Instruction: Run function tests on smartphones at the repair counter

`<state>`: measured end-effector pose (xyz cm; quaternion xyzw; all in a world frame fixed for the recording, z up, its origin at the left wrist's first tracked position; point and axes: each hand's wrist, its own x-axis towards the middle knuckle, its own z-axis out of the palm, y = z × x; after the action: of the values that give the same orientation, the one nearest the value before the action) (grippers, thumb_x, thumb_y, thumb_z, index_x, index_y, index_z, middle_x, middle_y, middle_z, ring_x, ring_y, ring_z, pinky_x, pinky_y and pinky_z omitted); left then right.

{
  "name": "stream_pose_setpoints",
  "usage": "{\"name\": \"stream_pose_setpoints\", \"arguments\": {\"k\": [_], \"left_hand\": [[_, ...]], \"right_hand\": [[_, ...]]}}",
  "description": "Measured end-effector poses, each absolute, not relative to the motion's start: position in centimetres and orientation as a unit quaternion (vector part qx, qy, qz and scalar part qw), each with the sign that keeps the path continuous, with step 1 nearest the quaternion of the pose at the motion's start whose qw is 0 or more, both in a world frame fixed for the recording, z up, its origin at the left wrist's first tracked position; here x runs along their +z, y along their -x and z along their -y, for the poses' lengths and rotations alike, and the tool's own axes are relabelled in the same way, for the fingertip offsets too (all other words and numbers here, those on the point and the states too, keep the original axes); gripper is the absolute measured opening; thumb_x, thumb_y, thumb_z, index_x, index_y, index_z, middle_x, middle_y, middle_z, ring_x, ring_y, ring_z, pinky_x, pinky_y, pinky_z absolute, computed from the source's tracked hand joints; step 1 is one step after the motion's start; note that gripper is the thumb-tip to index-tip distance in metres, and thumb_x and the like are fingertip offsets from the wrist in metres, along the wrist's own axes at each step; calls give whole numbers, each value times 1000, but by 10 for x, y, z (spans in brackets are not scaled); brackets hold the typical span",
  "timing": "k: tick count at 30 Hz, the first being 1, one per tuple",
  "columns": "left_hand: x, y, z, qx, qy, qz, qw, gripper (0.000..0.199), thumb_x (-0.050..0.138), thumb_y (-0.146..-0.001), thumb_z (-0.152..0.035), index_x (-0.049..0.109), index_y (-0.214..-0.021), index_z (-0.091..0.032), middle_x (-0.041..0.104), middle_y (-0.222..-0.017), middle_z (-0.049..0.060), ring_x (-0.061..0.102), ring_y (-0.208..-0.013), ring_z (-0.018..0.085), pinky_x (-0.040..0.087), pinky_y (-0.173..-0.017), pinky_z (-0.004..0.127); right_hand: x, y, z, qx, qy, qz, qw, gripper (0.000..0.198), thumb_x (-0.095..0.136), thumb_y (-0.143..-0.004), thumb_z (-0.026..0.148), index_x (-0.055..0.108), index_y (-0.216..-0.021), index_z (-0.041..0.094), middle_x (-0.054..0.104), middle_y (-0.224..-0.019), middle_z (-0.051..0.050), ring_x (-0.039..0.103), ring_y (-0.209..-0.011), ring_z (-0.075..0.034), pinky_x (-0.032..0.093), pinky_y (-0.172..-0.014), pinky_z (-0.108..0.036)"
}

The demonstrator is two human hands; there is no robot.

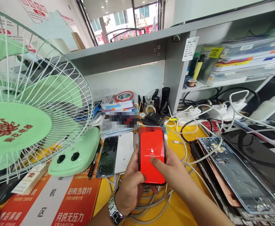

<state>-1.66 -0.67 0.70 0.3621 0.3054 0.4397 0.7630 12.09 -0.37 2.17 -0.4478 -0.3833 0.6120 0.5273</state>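
A smartphone (152,169) with a bright red screen is held upright over the yellow desk. My left hand (129,185), with a metal watch (115,208) on its wrist, grips the phone's left edge and lower part, the thumb at the lower left of the screen. My right hand (171,166) holds the right edge, and its thumb lies on the middle of the screen. White text and a small hand icon show there. Left of it lie a phone with a cracked dark screen (107,157) and a white phone back (124,150). Fingers behind the phone are mostly hidden.
A green fan (17,125) stands close at the left. Coiled cables (151,205) lie under my hands. Stacked phone parts (241,175) fill the right side. White chargers (218,111) crowd a power strip. A grey shelf (176,72) rises behind, near a tape roll (124,96).
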Motion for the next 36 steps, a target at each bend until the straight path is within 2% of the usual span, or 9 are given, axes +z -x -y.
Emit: {"name": "stream_pose_setpoints", "arguments": {"k": [3, 6, 11, 21, 24, 28, 34, 36], "left_hand": [[7, 17, 7, 447, -361, -289, 765, 75, 50, -69, -8, 39, -141, -23, 67, -106, 7, 62, -71, 19, 56, -49, 28], [6, 16, 8, 454, -364, -270, 767, 76, 50, -69, -7, 39, -142, -23, 67, -108, 8, 61, -76, 19, 56, -53, 29], [7, 16, 8, 449, -352, -270, 776, 78, 50, -67, -7, 39, -141, -29, 61, -125, 6, 61, -86, 20, 56, -58, 28], [6, 17, 8, 438, -354, -287, 775, 82, 50, -68, -8, 31, -146, -25, 65, -117, 9, 63, -81, 21, 55, -55, 28], [7, 17, 7, 436, -358, -282, 776, 80, 51, -67, -9, 35, -144, -24, 64, -117, 9, 62, -81, 21, 56, -54, 28], [8, 16, 5, 433, -365, -283, 774, 77, 52, -68, -11, 39, -142, -24, 63, -119, 9, 61, -84, 23, 56, -52, 28], [7, 15, 6, 432, -366, -290, 772, 78, 50, -68, -8, 40, -143, -27, 62, -121, 7, 60, -84, 22, 55, -53, 27], [8, 15, 6, 430, -363, -295, 772, 80, 49, -68, -9, 38, -145, -27, 61, -122, 8, 60, -85, 22, 55, -53, 27]], "right_hand": [[25, -121, 6, 639, 425, 360, 531, 33, 60, -83, 30, 51, -114, 23, 64, -74, 3, 58, -47, -13, 48, -39, -23], [25, -120, 7, 619, 441, 351, 547, 34, 52, -88, 32, 49, -121, 24, 63, -72, 4, 56, -46, -12, 47, -39, -22], [22, -119, 6, 566, 492, 394, 531, 32, 63, -85, 36, 53, -111, 22, 65, -76, 0, 58, -51, -14, 48, -42, -23], [24, -120, 6, 550, 509, 358, 557, 27, 54, -90, 41, 59, -109, 23, 66, -78, -1, 55, -53, -14, 49, -46, -24], [23, -120, 6, 557, 507, 371, 544, 30, 59, -87, 42, 59, -109, 23, 65, -74, 1, 55, -52, -14, 47, -44, -24], [22, -119, 6, 548, 512, 376, 545, 29, 55, -89, 40, 59, -110, 22, 65, -73, 1, 54, -52, -14, 45, -45, -23], [22, -121, 4, 491, 536, 404, 556, 24, 55, -88, 32, 65, -107, 21, 68, -90, -2, 59, -76, -17, 49, -63, -24], [22, -121, 4, 498, 532, 411, 548, 25, 57, -87, 30, 63, -110, 22, 68, -90, -1, 59, -76, -17, 50, -64, -24]]}}
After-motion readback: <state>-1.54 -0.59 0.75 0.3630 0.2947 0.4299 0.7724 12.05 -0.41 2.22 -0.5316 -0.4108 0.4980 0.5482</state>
